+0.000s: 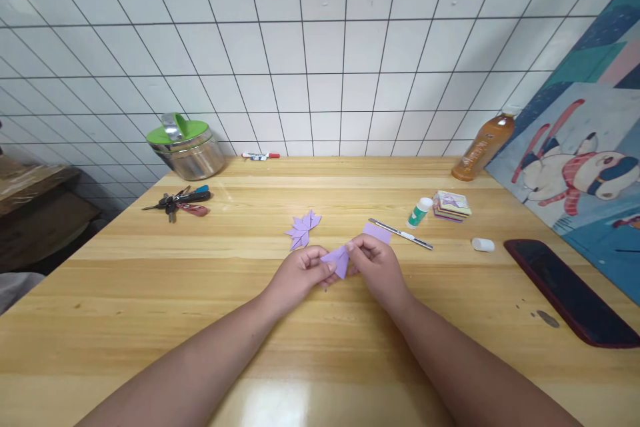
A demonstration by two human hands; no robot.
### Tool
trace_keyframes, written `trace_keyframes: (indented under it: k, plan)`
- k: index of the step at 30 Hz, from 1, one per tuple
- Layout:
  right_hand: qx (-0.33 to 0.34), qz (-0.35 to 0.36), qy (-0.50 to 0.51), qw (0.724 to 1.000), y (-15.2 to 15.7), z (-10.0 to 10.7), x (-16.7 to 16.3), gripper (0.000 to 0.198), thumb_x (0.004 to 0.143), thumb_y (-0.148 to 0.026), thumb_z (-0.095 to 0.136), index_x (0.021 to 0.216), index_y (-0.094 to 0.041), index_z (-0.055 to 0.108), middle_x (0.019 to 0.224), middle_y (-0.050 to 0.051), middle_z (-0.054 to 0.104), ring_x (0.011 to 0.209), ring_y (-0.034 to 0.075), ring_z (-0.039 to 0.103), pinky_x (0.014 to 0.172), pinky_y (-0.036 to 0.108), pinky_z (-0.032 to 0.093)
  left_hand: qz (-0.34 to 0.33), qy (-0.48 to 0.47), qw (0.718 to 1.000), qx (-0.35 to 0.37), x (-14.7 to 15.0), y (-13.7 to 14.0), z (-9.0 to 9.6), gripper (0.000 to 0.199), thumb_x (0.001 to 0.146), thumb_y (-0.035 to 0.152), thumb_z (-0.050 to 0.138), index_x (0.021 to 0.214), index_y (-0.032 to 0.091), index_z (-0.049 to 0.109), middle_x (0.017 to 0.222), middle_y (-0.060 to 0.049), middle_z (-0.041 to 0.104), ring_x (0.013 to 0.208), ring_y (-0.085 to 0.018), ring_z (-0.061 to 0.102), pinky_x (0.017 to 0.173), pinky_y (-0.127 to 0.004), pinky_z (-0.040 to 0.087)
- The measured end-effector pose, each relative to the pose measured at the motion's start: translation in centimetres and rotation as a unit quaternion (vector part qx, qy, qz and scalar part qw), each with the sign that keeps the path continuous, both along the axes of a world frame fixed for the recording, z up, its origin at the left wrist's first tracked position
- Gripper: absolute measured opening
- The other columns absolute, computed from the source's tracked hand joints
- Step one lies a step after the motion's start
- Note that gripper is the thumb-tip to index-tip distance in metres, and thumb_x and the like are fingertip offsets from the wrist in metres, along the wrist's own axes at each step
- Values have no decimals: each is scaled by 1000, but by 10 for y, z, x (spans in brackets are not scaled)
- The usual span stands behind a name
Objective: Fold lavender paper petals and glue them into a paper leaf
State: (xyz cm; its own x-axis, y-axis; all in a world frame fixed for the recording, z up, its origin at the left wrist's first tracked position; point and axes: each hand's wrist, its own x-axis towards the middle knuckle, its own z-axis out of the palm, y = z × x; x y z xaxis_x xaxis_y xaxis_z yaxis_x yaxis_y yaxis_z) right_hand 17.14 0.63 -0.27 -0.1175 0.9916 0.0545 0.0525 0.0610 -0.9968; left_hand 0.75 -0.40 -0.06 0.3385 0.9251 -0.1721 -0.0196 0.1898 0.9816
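Note:
Between both hands, a little above the wooden table, is a small folded purple paper with pointed corners. My left hand pinches its left side, thumb on top. On its upper right edge, the thumb and fingers of my right hand are closed. Just beyond the left hand lies a purple origami piece made of several pointed leaf-like parts. Past my right hand, a flat purple paper sheet is partly covered by that hand. A slim silver utility knife rests across the sheet's corner.
At the right are a glue stick, its white cap, stacked paper, a phone and a tea bottle. On the left are keys and a steel pot. A marker lies by the tiled wall.

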Motion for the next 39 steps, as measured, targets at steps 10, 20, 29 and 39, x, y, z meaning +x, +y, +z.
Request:
trace_keyframes:
  k: [10, 20, 29, 39]
  plan:
    - [80, 41, -152, 984, 2, 1, 9, 16, 75, -27, 51, 62, -17, 55, 56, -3, 46, 54, 10, 43, 52, 20, 37, 30, -53, 997, -44, -3, 0, 6, 28, 73, 38, 66, 88, 14, 61, 77, -3, 64, 68, -12, 58, 63, -23, 47]
    - [187, 63, -257, 946, 2, 3, 14, 19, 84, -25, 47, 68, -18, 54, 63, -1, 51, 61, 12, 46, 56, 23, 34, -2, 4, 999, -49, -6, 1, 6, 30, 66, 38, 72, 79, 11, 65, 71, -6, 68, 61, -12, 60, 60, -23, 45]
    - [196, 95, -257, 941, 1, 8, 18, 22, 86, -26, 46, 68, -19, 55, 66, 0, 53, 64, 13, 49, 60, 24, 35, -41, 53, 994, -84, -17, 6, 5, 28, 65, 39, 73, 75, 13, 70, 63, -4, 67, 57, -11, 59, 61, -22, 47]
    - [13, 54, -85, 995, 8, 0, 23, 30, 84, -43, 44, 78, -17, 59, 68, 1, 55, 52, 11, 49, 51, 24, 42, 25, 38, 995, -87, -18, 13, 4, 25, 60, 33, 77, 69, 11, 68, 55, -1, 62, 53, -9, 54, 55, -20, 44]
